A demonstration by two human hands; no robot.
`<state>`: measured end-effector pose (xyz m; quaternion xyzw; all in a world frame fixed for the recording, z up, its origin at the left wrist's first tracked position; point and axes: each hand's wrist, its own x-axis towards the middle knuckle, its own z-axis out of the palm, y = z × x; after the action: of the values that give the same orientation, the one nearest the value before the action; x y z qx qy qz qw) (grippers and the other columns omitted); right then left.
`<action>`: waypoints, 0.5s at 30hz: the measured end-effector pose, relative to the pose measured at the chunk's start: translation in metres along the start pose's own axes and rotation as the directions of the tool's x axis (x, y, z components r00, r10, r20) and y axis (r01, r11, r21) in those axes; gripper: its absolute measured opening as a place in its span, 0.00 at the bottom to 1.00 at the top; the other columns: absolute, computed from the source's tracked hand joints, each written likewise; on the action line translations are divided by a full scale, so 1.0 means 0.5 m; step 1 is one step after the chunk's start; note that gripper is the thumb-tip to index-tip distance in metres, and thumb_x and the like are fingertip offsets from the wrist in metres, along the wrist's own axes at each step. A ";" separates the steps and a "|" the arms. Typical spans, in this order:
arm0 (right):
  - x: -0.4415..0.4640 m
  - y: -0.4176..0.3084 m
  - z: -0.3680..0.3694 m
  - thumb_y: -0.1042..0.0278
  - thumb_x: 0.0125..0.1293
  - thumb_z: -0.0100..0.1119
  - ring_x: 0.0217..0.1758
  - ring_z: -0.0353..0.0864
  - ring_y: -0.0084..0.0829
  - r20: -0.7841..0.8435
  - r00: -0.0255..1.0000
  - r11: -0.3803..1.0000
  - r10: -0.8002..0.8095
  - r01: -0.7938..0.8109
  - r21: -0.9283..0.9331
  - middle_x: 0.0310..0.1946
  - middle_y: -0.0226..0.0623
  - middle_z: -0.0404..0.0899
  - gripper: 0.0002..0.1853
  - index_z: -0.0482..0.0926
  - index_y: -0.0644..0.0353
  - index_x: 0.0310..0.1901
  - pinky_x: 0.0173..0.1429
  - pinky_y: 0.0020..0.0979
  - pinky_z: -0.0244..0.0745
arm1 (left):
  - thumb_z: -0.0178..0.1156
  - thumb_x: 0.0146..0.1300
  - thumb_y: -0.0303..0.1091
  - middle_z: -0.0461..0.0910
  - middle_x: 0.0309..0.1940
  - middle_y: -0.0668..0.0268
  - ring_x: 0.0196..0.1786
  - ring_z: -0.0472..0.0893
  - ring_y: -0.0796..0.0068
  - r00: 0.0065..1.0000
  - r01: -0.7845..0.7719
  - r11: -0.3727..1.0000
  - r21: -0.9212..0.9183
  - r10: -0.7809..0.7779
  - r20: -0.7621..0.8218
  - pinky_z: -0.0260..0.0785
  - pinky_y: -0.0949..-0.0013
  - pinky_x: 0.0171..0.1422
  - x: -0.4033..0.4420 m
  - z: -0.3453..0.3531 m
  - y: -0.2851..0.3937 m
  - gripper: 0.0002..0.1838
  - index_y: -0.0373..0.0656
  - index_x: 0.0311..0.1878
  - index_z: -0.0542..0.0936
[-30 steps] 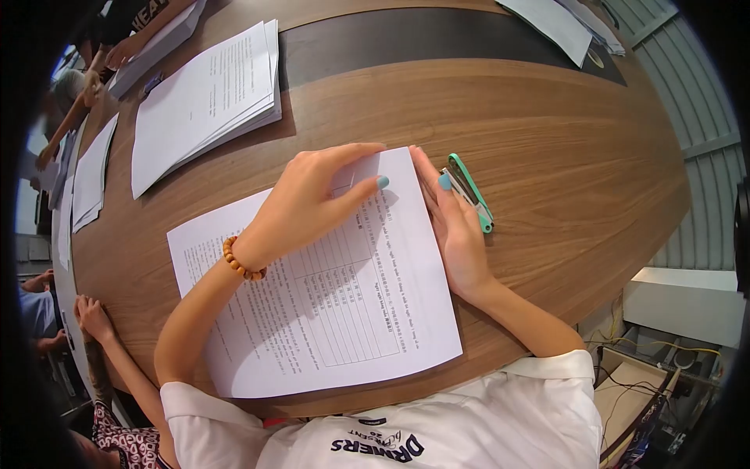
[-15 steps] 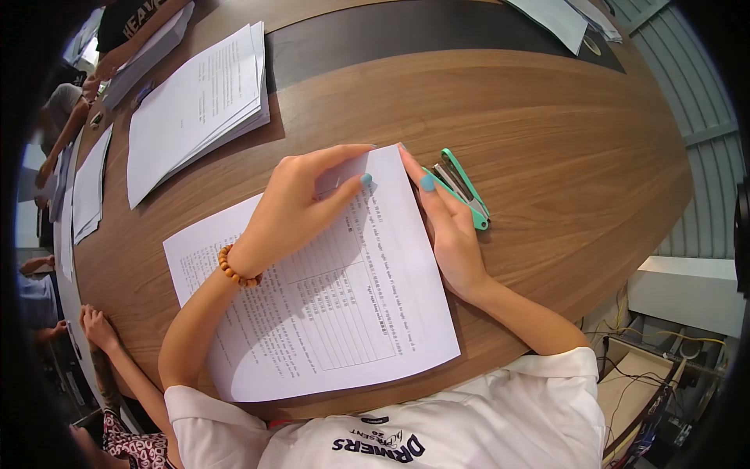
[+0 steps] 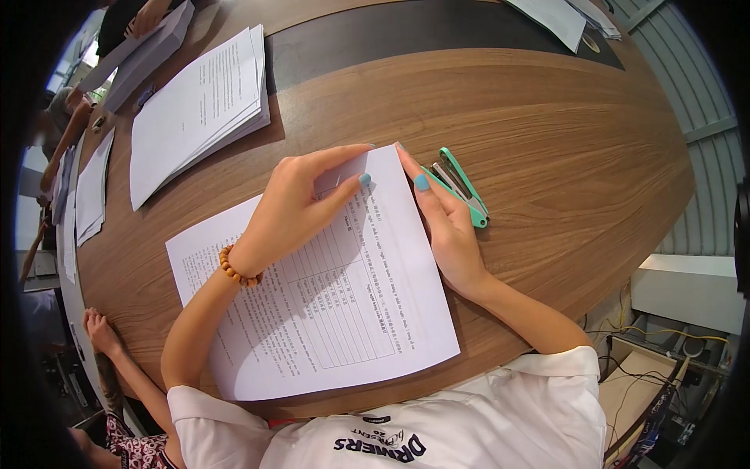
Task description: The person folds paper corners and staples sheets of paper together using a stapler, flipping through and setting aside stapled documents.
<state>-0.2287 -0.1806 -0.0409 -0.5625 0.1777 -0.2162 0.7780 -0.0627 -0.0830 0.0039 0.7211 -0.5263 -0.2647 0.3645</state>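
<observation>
In front of me a small stack of printed sheets (image 3: 328,313) lies tilted on the wooden table, its top page carrying text and a ruled table. My left hand (image 3: 301,195), with a wooden bead bracelet (image 3: 237,268) at the wrist, grips the far edge; its thumb rests on the page and the other fingertips pass over the edge. Along the right edge, near the far corner, my right hand (image 3: 449,238) holds the sheets, thumb against the side. A mint-green stapler (image 3: 461,187) lies just beyond the right hand, its back partly hidden by the fingers.
A thick pile of printed pages (image 3: 199,109) lies at the far left, with more papers (image 3: 94,187) beside it. Other people work along the left side; one person's hand (image 3: 100,332) rests near the table edge. Papers (image 3: 551,19) and a tape roll (image 3: 591,44) are at the far right.
My hands hold nearly the same pose; the right thumb has shifted slightly left against the sheets. At the far upper left, another person's hand has moved up and a sheet is lifted from a stack.
</observation>
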 end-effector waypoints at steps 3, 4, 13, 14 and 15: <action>-0.002 -0.002 0.002 0.65 0.73 0.37 0.71 0.56 0.30 0.009 1.000 0.998 0.029 -0.029 0.060 0.67 0.47 0.60 0.25 0.57 0.68 0.67 0.71 0.26 0.51 | 0.56 0.58 0.23 0.83 0.38 0.58 0.35 0.81 0.80 1.000 0.001 1.000 0.019 -0.001 -0.003 0.73 0.76 0.41 -0.001 0.001 0.001 0.20 0.34 0.55 0.76; -0.003 -0.003 0.002 0.66 0.73 0.37 0.70 0.58 0.29 0.013 0.999 0.995 0.044 -0.045 0.088 0.66 0.46 0.61 0.25 0.56 0.67 0.68 0.70 0.26 0.51 | 0.56 0.58 0.23 0.83 0.38 0.58 0.35 0.81 0.80 1.000 0.001 1.000 0.020 0.000 -0.002 0.73 0.76 0.41 -0.001 0.001 0.002 0.20 0.34 0.55 0.76; -0.004 -0.008 0.002 0.70 0.72 0.36 0.57 0.68 0.20 -0.005 0.996 0.989 0.087 -0.086 0.121 0.60 0.36 0.68 0.24 0.57 0.62 0.69 0.60 0.21 0.61 | 0.57 0.58 0.23 0.83 0.37 0.59 0.36 0.81 0.79 1.000 0.023 1.000 -0.007 -0.023 -0.010 0.73 0.75 0.42 -0.003 0.005 0.005 0.17 0.33 0.52 0.76; -0.004 -0.010 0.001 0.70 0.72 0.36 0.57 0.68 0.20 -0.003 0.997 0.990 0.081 -0.080 0.120 0.60 0.36 0.68 0.24 0.57 0.62 0.69 0.60 0.21 0.61 | 0.57 0.58 0.24 0.83 0.37 0.59 0.36 0.81 0.79 1.000 0.022 0.999 -0.032 -0.023 -0.009 0.73 0.75 0.42 -0.003 0.005 0.004 0.17 0.33 0.52 0.76; -0.004 -0.012 0.000 0.70 0.72 0.36 0.54 0.69 0.18 0.001 0.995 0.985 0.103 -0.103 0.136 0.58 0.35 0.69 0.24 0.57 0.61 0.69 0.58 0.20 0.62 | 0.57 0.58 0.24 0.83 0.37 0.59 0.36 0.81 0.79 1.000 0.023 0.998 -0.057 -0.023 -0.006 0.73 0.75 0.42 -0.003 0.005 0.003 0.17 0.33 0.52 0.76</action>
<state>-0.2312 -0.1809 -0.0352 -0.4977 0.1936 -0.1889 0.8241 -0.0660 -0.0826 0.0036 0.7173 -0.5090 -0.2813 0.3837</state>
